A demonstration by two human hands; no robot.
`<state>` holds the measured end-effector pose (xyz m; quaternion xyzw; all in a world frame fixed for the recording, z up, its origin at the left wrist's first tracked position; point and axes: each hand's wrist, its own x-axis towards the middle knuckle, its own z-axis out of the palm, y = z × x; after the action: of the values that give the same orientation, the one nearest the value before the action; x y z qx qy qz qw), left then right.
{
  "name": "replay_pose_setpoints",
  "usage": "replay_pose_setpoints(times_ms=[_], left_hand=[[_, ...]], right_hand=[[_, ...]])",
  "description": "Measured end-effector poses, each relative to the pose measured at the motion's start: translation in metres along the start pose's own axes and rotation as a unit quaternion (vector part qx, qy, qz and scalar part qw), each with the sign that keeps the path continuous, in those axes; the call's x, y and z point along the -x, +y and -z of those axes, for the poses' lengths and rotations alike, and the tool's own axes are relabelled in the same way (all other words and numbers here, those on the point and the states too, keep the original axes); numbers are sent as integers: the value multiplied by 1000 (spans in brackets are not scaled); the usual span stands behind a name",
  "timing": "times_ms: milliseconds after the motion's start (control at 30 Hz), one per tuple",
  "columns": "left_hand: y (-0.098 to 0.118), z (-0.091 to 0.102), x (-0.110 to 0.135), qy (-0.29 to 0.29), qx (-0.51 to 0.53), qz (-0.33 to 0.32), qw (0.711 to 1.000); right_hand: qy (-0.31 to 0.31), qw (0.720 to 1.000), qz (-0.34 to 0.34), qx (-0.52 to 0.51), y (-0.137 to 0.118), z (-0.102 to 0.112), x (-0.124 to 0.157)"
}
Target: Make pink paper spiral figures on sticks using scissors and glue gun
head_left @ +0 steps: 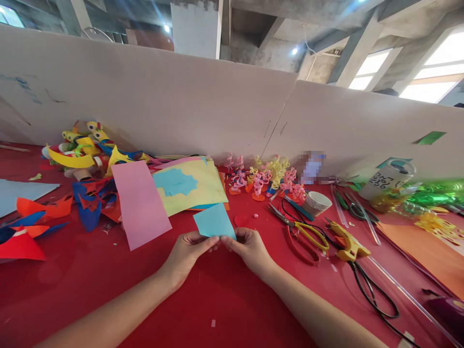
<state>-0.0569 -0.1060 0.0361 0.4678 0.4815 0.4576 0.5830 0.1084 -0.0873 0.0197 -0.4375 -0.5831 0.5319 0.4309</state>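
A small light-blue paper piece (213,220) is held just above the red table (203,299), near its middle. My left hand (186,253) pinches its near left edge with thumb and fingers. My right hand (250,247) pinches the near right edge the same way. Both forearms reach in from the bottom of the view. A pink sheet (139,203) lies flat to the left of the hands. Behind the blue piece lies a stack of yellow sheets (197,186) with a cut blue shape on top.
Scissors with yellow and red handles (302,232) and a yellow glue gun (348,241) with a black cord lie to the right. Curled paper figures (264,179), a tape roll (317,202), coloured scraps (43,212) and an orange sheet (427,251) surround them. A cardboard wall (217,106) backs the table.
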Motion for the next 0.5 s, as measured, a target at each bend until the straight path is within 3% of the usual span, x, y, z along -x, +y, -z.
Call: replay_pose_setpoints(times_ms=[267,500], left_hand=[[4,0,-2,14,-48,-27,998],[5,0,-2,19,-88,-47,995]], right_hand=[[-58,998,14,-14,-4,-5,4],[-26,999,13,28,0,-5,5]])
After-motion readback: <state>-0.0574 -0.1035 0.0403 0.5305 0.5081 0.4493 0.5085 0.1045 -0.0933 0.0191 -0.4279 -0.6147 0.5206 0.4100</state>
